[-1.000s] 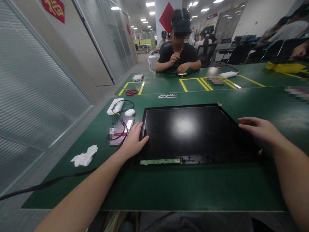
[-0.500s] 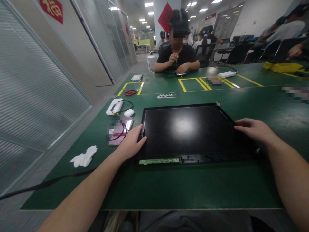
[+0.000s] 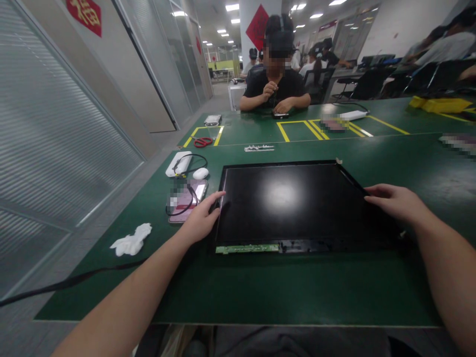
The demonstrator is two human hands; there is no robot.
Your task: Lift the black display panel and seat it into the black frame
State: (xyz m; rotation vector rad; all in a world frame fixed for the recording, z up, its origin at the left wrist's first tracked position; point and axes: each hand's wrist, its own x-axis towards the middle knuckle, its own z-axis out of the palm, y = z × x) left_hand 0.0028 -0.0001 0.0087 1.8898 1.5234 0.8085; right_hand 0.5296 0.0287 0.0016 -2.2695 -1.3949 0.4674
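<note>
left hand point(image 3: 203, 218) and right hand point(image 3: 397, 202) point inward, flanking the black panel point(image 3: 290, 208).

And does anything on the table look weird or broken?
A green circuit strip lies uncovered along the near edge of the black screen, where you'd usually expect a cover. A crumpled white wad, maybe tissue, lies left of the left hand, looking like litter. I can't see spills or cracks.

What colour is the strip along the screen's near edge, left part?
Green strip, seen best in the head view.
</note>
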